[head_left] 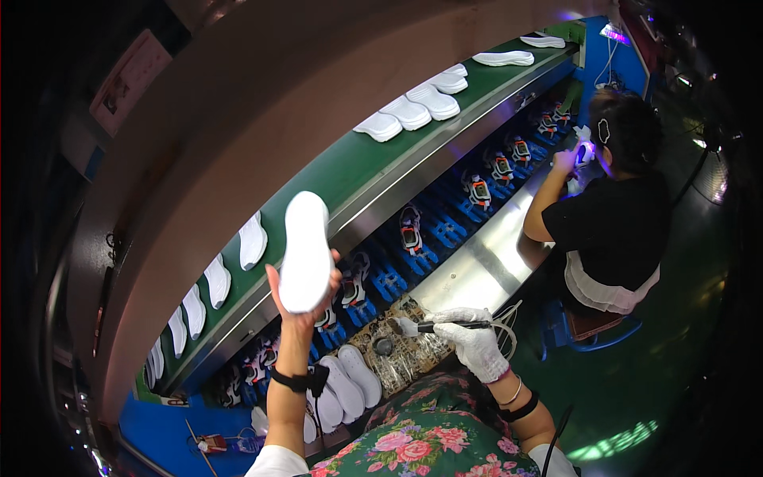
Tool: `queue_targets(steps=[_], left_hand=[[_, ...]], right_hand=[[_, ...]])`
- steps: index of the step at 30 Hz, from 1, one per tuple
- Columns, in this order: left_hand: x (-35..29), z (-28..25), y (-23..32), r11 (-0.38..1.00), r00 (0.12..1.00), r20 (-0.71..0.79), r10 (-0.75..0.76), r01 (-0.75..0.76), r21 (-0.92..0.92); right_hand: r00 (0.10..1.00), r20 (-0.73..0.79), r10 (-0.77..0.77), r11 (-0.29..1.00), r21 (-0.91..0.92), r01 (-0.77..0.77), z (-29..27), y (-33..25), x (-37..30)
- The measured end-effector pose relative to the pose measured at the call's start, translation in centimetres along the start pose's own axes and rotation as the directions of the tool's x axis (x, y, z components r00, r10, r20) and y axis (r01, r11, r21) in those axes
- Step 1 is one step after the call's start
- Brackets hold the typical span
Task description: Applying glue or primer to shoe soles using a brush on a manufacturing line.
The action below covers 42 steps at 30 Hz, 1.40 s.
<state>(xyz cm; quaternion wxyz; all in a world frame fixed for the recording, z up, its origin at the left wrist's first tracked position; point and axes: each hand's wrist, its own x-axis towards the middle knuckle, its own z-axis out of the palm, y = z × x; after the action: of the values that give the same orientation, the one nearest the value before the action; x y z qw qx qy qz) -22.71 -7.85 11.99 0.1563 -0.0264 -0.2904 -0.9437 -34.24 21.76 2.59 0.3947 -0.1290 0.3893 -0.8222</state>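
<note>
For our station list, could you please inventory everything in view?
Held sole: one, white, centre
Conveyor belt: one, green, upper half
Belt soles: over ten, white, along belt
Nearby soles: at least four, white, lower centre
Shoe uppers: several, white, orange, below belt
Holders: many, blue, under uppers
Bench: one, silver, right
Brush: one, dark handle, lower centre
Round container: one, dark, near brush
Seated person: one, black top, right
Garment: one, green floral, bottom
Left hand: one, bare, holding sole
Right hand: one, white glove, holding brush

Left hand (pixel 300 317) (bare) holds one white sole (pixel 306 254) before the green belt (pixel 350 176); gloved right hand (pixel 478 347) grips a black-handled brush (pixel 429 327) near a dark cup (pixel 384 346) on the bench (pixel 413 367).
</note>
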Motion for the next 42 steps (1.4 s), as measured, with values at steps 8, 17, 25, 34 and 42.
queue_targets(steps=[8, 17, 25, 34, 42], left_hand=[[8.6, -1.4, 0.4, 0.886, 0.924, -0.381, 0.037, -0.207, -0.415], [6.1, -3.0, 1.9, 0.787, 0.924, -0.282, 0.26, -0.033, 0.616], [5.5, -1.8, 1.5, 0.905, 0.941, -0.339, 0.007, 0.138, 0.402], [-0.3, 12.4, -5.6, 0.794, 0.882, 0.219, -0.417, 0.236, 0.56], [-0.6, 24.3, -6.0, 0.941, 0.211, 0.92, -0.331, 0.01, 0.337]], right_hand=[[1.0, 0.005, 0.01, 0.961, -0.278, -0.008, -1.8, 4.0, 0.1], [0.98, -0.187, 0.069, 0.994, -0.068, -0.083, -6.1, 5.8, -0.1], [0.983, -0.151, 0.099, 0.992, -0.058, -0.109, -5.3, 6.4, -0.3], [0.974, -0.17, 0.148, 0.989, 0.008, -0.149, -6.8, 6.4, -0.8], [0.969, -0.098, 0.226, 0.974, 0.026, -0.224, -5.6, 7.1, -0.3]])
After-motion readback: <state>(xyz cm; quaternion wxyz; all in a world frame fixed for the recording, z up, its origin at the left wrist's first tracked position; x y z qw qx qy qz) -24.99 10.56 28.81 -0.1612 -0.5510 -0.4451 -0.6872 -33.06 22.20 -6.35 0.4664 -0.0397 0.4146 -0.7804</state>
